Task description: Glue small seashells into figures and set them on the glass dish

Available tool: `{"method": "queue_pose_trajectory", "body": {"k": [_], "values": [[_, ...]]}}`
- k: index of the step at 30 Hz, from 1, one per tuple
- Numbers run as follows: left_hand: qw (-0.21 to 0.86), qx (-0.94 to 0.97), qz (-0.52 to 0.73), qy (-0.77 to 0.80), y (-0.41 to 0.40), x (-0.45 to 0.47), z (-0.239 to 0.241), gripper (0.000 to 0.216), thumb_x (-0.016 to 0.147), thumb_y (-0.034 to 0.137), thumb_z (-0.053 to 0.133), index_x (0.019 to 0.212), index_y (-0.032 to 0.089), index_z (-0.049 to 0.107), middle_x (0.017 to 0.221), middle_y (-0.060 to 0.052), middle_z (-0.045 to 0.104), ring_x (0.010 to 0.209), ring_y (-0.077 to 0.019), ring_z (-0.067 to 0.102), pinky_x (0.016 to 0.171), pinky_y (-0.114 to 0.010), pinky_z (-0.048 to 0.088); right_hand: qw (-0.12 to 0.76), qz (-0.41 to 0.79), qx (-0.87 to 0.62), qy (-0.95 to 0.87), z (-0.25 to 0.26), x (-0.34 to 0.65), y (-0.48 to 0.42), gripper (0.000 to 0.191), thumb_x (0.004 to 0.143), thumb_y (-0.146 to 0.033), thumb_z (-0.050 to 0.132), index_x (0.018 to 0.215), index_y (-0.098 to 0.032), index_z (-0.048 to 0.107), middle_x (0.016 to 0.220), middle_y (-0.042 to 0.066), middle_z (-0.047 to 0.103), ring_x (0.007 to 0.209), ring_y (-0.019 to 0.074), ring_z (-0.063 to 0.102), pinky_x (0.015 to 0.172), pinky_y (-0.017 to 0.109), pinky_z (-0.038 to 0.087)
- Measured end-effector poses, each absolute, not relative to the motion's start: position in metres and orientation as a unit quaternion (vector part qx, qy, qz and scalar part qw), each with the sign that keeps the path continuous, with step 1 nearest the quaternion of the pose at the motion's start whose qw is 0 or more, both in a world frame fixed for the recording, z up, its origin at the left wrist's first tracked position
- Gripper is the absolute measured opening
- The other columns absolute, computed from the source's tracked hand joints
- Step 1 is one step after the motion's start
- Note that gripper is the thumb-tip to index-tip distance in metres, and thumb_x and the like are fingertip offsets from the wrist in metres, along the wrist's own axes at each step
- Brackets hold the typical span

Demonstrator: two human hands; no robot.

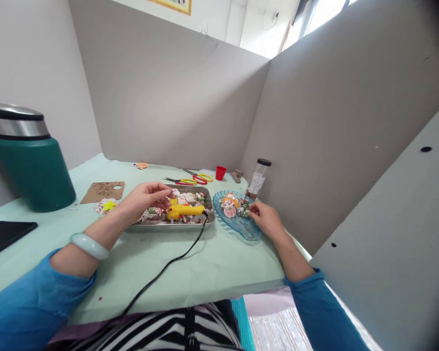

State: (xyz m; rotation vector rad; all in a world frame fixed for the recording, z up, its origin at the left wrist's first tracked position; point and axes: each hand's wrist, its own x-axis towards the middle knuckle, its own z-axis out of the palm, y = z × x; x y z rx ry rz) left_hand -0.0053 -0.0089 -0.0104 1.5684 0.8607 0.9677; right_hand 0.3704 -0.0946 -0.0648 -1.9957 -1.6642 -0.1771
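My left hand [150,196] hovers above the left part of a metal tray [212,220] filled with shells and small stones. Its thumb and fingers are pinched together; what they hold, if anything, is too small to make out. A yellow glue gun [187,210] lies across the tray beside that hand, its black cord [170,264] running toward me. At the right, my right hand [268,220] reaches to the edge of a blue shell-shaped dish [241,228]. Its fingers are closed by the small greenish shells [243,209], and their tips are partly hidden. A pinkish scallop shell [229,208] lies in the dish.
Scissors [185,181] and a red cup [220,172] stand behind the tray. A black-capped jar [258,179] is behind the dish. Leftward are a brown card [102,192], a shell piece with a yellow star [109,205], a green bottle [31,170] and a phone [8,239]. Grey panels [175,92] enclose the table.
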Motion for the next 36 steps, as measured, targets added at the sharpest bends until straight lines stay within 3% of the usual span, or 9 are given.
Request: {"method": "queue_pose_trajectory", "body": {"k": [5,10,13,17,22,25,28,33,36], "values": [[0.522,0.659,0.404,0.360,-0.009,-0.006,-0.010,0.034,0.066,0.045,0.072,0.082,0.016,0.064,0.092,-0.008,0.070,0.067,-0.0155,0.064,0.064,-0.029,0.055,0.290,-0.039,-0.731,-0.617,-0.067,0.376,-0.096,0.019,0.073,-0.025,0.060,0.092,-0.021,0.063,0.082,0.001,0.068,0.072,0.0159,0.060,0.065,0.026,0.040],[0.519,0.654,0.417,0.359,-0.010,-0.005,-0.010,0.032,0.065,0.044,0.072,0.079,0.017,0.064,0.090,-0.007,0.070,0.065,-0.0149,0.064,0.064,-0.029,0.054,0.332,-0.070,-0.710,-0.617,-0.063,0.372,-0.101,0.019,0.080,-0.033,0.052,0.086,-0.020,0.064,0.086,0.004,0.068,0.075,0.0179,0.060,0.069,0.028,0.041],[0.520,0.633,0.448,0.357,-0.010,-0.004,-0.010,0.034,0.060,0.040,0.075,0.079,0.015,0.063,0.082,-0.007,0.070,0.061,-0.0144,0.063,0.062,-0.030,0.053,0.362,-0.106,-0.691,-0.617,-0.050,0.355,-0.105,0.029,0.087,-0.035,0.041,0.086,-0.018,0.064,0.083,0.006,0.067,0.075,0.0191,0.060,0.069,0.029,0.040],[0.501,0.603,0.492,0.380,-0.008,-0.004,-0.009,0.034,0.058,0.036,0.077,0.076,0.013,0.061,0.072,-0.003,0.066,0.056,-0.0112,0.059,0.060,-0.027,0.050,0.360,-0.078,-0.604,-0.707,-0.020,0.305,-0.104,0.028,0.091,-0.030,0.038,0.094,-0.020,0.063,0.089,0.005,0.067,0.080,0.0178,0.060,0.073,0.027,0.041],[0.466,0.597,0.528,0.385,-0.003,-0.007,-0.008,0.030,0.065,0.040,0.070,0.073,0.014,0.058,0.061,0.001,0.058,0.050,-0.0092,0.054,0.053,-0.024,0.045,0.194,-0.083,-0.514,-0.831,0.006,0.225,-0.074,0.017,0.085,-0.027,0.052,0.097,-0.022,0.064,0.101,0.006,0.065,0.093,0.0201,0.057,0.074,0.027,0.040],[0.434,0.603,0.540,0.395,0.002,-0.011,-0.005,0.028,0.069,0.040,0.066,0.071,0.014,0.057,0.062,0.000,0.058,0.050,-0.0096,0.054,0.053,-0.024,0.044,0.075,-0.083,-0.534,-0.838,0.005,0.195,-0.052,0.025,0.076,-0.030,0.062,0.100,-0.022,0.064,0.095,0.008,0.066,0.091,0.0236,0.057,0.071,0.028,0.039],[0.385,0.615,0.549,0.415,0.006,-0.017,-0.003,0.023,0.070,0.038,0.063,0.070,0.015,0.057,0.060,0.000,0.059,0.051,-0.0105,0.054,0.054,-0.024,0.045,0.034,-0.051,-0.571,-0.819,-0.005,0.187,-0.040,0.031,0.071,-0.032,0.067,0.100,-0.022,0.063,0.092,0.009,0.066,0.085,0.0247,0.059,0.066,0.028,0.038],[0.259,0.677,0.500,0.475,0.013,-0.026,-0.003,0.018,0.072,0.035,0.057,0.071,0.017,0.061,0.066,-0.003,0.065,0.059,-0.0147,0.059,0.058,-0.026,0.045,0.134,0.024,-0.539,-0.831,-0.015,0.202,-0.036,0.018,0.078,-0.022,0.057,0.096,-0.021,0.062,0.090,0.006,0.066,0.083,0.0205,0.059,0.066,0.026,0.038],[0.146,0.728,0.435,0.510,0.015,-0.029,-0.006,0.016,0.073,0.031,0.055,0.075,0.018,0.066,0.071,-0.004,0.069,0.065,-0.0174,0.061,0.062,-0.028,0.045,0.272,0.215,-0.505,-0.790,-0.010,0.211,-0.038,0.019,0.082,-0.031,0.053,0.096,-0.020,0.061,0.083,0.003,0.064,0.074,0.0161,0.057,0.062,0.024,0.042]]}}
